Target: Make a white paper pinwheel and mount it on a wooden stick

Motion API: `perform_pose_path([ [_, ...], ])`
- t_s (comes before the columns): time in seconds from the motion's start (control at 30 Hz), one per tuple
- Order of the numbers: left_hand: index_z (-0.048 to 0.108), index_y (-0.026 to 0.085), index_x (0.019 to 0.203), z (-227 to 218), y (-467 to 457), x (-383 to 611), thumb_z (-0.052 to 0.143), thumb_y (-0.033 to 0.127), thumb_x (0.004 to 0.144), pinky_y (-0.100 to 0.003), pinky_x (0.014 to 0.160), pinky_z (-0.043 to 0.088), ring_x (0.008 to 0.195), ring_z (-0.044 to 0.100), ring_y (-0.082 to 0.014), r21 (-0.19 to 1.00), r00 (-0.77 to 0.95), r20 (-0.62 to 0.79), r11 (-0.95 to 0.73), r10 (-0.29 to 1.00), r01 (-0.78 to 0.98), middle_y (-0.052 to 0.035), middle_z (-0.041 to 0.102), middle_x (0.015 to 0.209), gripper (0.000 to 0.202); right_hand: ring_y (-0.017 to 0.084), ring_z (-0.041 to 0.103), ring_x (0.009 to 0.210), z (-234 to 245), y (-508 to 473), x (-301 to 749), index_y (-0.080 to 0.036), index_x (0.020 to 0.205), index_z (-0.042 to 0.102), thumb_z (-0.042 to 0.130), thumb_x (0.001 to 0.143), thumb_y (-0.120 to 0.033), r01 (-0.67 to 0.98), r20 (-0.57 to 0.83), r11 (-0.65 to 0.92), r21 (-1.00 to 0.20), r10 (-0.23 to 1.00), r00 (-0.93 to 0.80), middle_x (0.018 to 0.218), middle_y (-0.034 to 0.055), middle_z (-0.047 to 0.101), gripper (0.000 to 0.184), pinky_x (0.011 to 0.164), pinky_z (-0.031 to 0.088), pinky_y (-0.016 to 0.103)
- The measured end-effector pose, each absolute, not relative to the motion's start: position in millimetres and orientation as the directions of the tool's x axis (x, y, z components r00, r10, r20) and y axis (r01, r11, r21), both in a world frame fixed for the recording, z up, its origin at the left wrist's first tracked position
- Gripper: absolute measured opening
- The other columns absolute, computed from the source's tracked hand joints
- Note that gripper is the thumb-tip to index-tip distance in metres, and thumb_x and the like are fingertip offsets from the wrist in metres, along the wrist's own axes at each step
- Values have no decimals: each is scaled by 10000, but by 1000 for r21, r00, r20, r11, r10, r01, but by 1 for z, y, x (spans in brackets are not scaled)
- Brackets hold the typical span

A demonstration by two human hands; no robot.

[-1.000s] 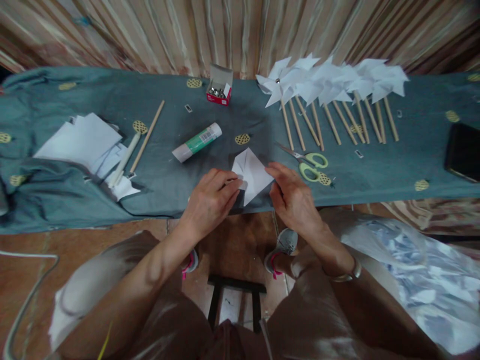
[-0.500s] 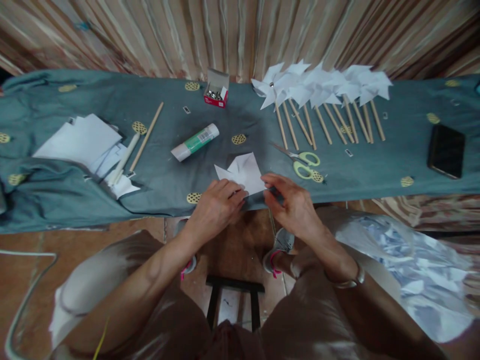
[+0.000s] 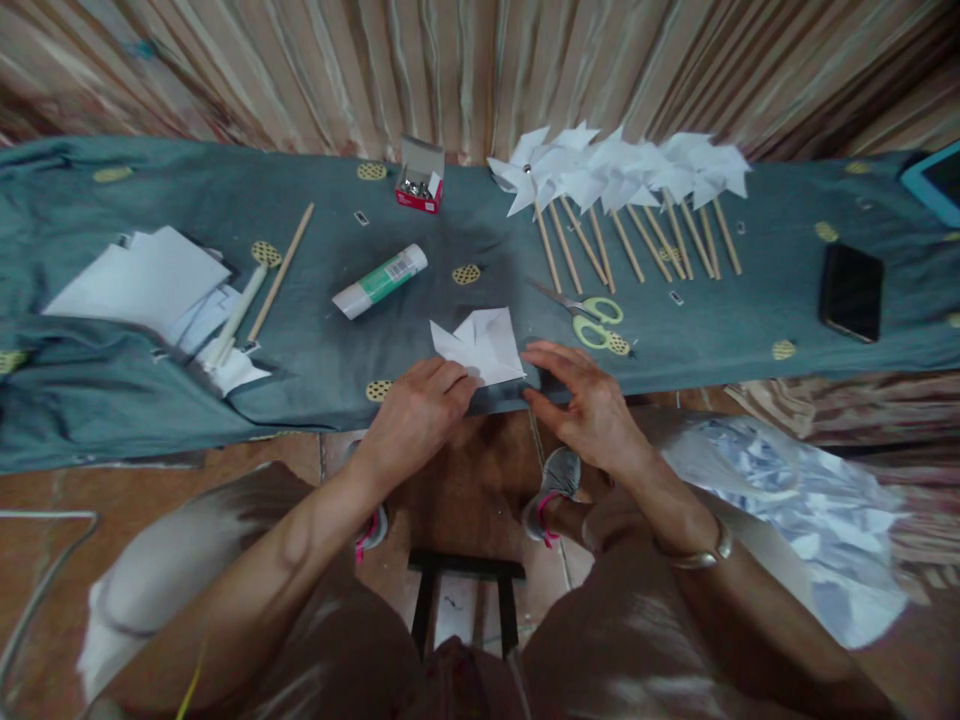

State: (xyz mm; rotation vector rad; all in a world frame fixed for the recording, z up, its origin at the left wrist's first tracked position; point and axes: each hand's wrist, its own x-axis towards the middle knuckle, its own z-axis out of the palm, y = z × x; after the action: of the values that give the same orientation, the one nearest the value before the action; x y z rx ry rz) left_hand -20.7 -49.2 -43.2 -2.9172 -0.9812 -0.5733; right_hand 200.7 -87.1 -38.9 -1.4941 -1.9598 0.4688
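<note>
A partly folded white paper pinwheel (image 3: 491, 340) lies near the front edge of the cloth, two of its points standing out on the left and top. My left hand (image 3: 426, 408) is closed at its lower left corner, fingers curled onto the paper; the fingertips are partly hidden. Just off the right corner, my right hand (image 3: 589, 405) holds nothing, with thumb and forefinger spread apart. Green-handled scissors (image 3: 589, 317) rest beyond the right hand. A glue stick (image 3: 380, 281) lies up and left of the paper.
Several finished pinwheels (image 3: 622, 175) on wooden sticks lie in a row at the back. Around them are a small red box (image 3: 418, 190) of metal pieces, a loose stick (image 3: 281, 270), a paper stack (image 3: 150, 280), a phone (image 3: 851, 292) and a blue-edged device (image 3: 937, 185).
My right hand has come away from the paper's right corner, its fingers opening wider. My left hand remains at the lower left corner. The view has shifted slightly to the right.
</note>
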Motion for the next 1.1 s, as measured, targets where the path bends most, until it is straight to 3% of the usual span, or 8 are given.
perform_pose_path([
  [0.23, 642, 120, 980, -44, -51, -33, 503, 120, 915, -318, 711, 538, 819, 626, -196, 110, 727, 423, -827, 541, 551, -85, 682, 902, 153, 253, 582, 1185, -41, -85, 191, -246, 1072, 643, 629, 808, -153, 660, 220, 295, -691, 955, -198, 1249, 84, 641, 280, 1025, 445, 511],
  [0.4, 651, 119, 926, -43, -51, -39, 502, 116, 913, -315, 710, 539, 811, 633, -194, 123, 741, 413, -839, 529, 530, -92, 693, 901, 150, 219, 615, 1107, -42, -82, 186, -247, 948, 664, 616, 811, -117, 570, 212, 288, -769, 957, -197, 1160, 56, 680, 195, 1007, 453, 464],
  [0.57, 650, 117, 919, -43, -52, -41, 512, 104, 903, -328, 726, 534, 830, 639, -201, 155, 746, 392, -838, 539, 524, -97, 698, 921, 140, 211, 629, 1052, -43, -79, 183, -238, 840, 686, 644, 821, -176, 513, 165, 231, -827, 971, -172, 1091, 44, 696, 78, 982, 460, 448],
  [0.9, 532, 120, 1236, -46, -62, -30, 496, 132, 929, -345, 821, 541, 921, 627, -196, 272, 732, 382, -826, 564, 494, -97, 684, 1017, 310, 240, 608, 1078, -51, -70, 171, -224, 778, 676, 642, 793, -170, 591, 208, 223, -775, 974, -94, 1118, 70, 693, 65, 950, 465, 454],
  [1.1, 589, 95, 1119, -48, -61, -30, 495, 106, 923, -329, 796, 555, 928, 612, -197, 303, 730, 406, -834, 551, 461, -107, 664, 1021, 218, 254, 605, 1080, -50, -70, 167, -217, 733, 677, 660, 764, -170, 649, 206, 198, -734, 976, -65, 1125, 84, 688, 59, 954, 470, 458],
])
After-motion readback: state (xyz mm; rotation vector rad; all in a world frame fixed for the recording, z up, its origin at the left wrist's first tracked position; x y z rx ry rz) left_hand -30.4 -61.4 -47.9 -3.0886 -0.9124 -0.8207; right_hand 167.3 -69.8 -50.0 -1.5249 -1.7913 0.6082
